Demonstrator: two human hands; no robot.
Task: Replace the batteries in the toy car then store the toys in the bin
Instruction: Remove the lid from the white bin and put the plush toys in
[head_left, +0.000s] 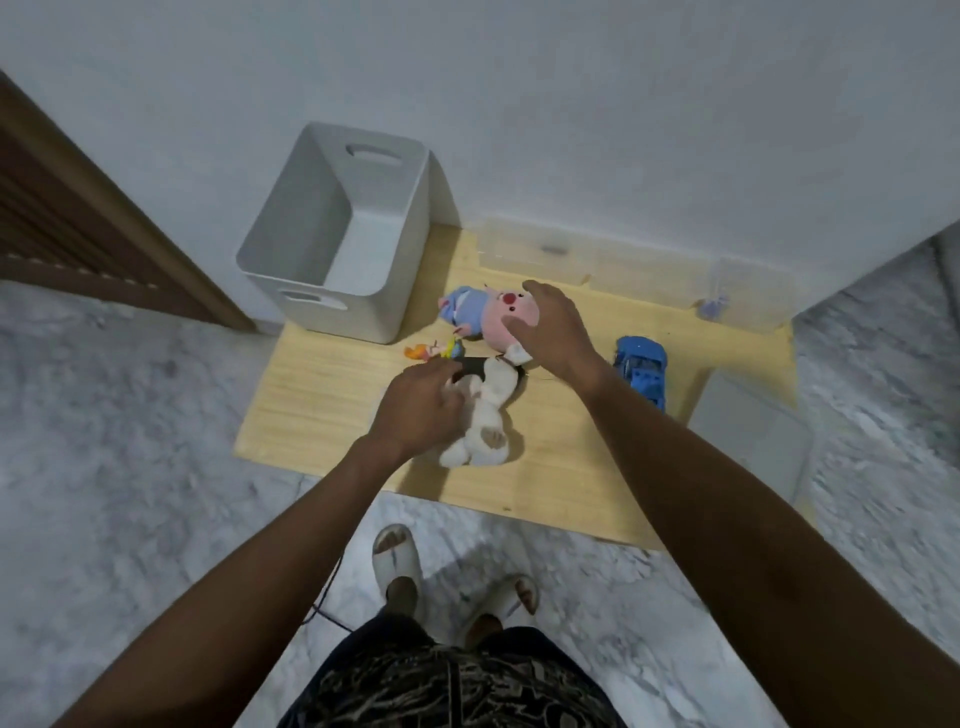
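Pale wood board (322, 395) on marble floor, pushed against white wall. Grey bin (332, 244) standing at board's back-left corner, upright, nothing visible inside. Blue toy car (641, 371) near right edge of board, well apart from bin, untouched; battery state not readable from here.

Left hand (421, 410) down on white plush dog (485, 415), fingers curled in at its upper body near black ear patch; looks like a gripping hold, though fingertips partly hidden. Right hand (550, 332) draped over pink pig plush (498, 317), fingers spread and bent round its head; contact likely, full closure not certain. Small orange-haired doll (436, 351) lying just beside left knuckles, between the two plush toys.

Risks, as judged:
- Loose one-handed hold on soft plush: could slip or sag on the lift, drop short of bin.
- Doll sitting close to left hand: easily knocked or dragged off board when dog comes up.
- Both arms converging on bin at once: crowding at the rim, a toy bouncing off the wall.
- Car possibly binned with the rest before batteries swapped, if order forgotten.
- Sandalled feet (452, 577) close to board edge: chance of shifting it when leaning forward.
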